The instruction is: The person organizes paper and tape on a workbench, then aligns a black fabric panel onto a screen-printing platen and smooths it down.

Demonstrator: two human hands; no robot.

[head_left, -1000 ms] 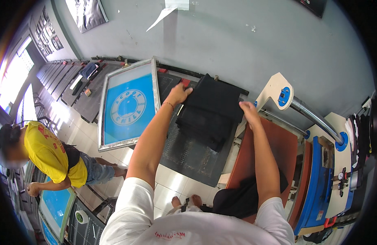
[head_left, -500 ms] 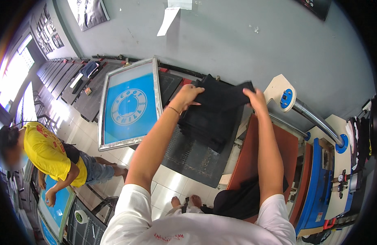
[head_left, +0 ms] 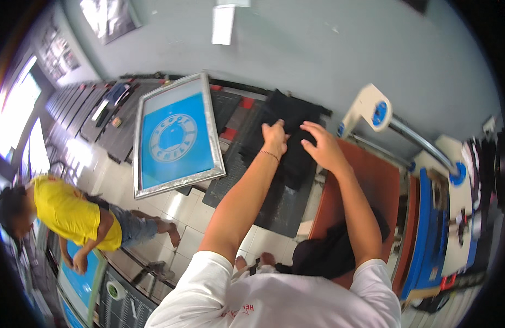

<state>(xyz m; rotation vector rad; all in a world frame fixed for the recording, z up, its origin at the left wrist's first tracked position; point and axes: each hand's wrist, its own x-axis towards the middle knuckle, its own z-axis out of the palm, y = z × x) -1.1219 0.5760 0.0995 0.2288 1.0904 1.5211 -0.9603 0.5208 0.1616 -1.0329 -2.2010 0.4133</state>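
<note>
A stack of folded black cloth (head_left: 297, 112) lies on a dark flat board (head_left: 279, 210) ahead of me. My left hand (head_left: 275, 138) is over the middle of the cloth, its fingers loosely bent and apart, with nothing seen in them. Close to the cloth's right side is my right hand (head_left: 322, 147), fingers spread and thumb held away, gripping nothing. Whether either hand touches the cloth is hard to tell. Another black cloth (head_left: 331, 249) hangs bunched over the brown-red panel (head_left: 367, 180), below my right forearm.
A metal-framed printing screen (head_left: 178, 131) with blue mesh leans to the left. At the right stands a blue and cream machine (head_left: 422, 240) with a metal tube arm (head_left: 422, 143). A person in a yellow shirt (head_left: 72, 210) bends over another screen (head_left: 83, 279) at lower left.
Both hands have let go of the black cloth that they held stretched between them; it now lies on the stack. The hands have come closer together. The person in yellow has shifted their hands.
</note>
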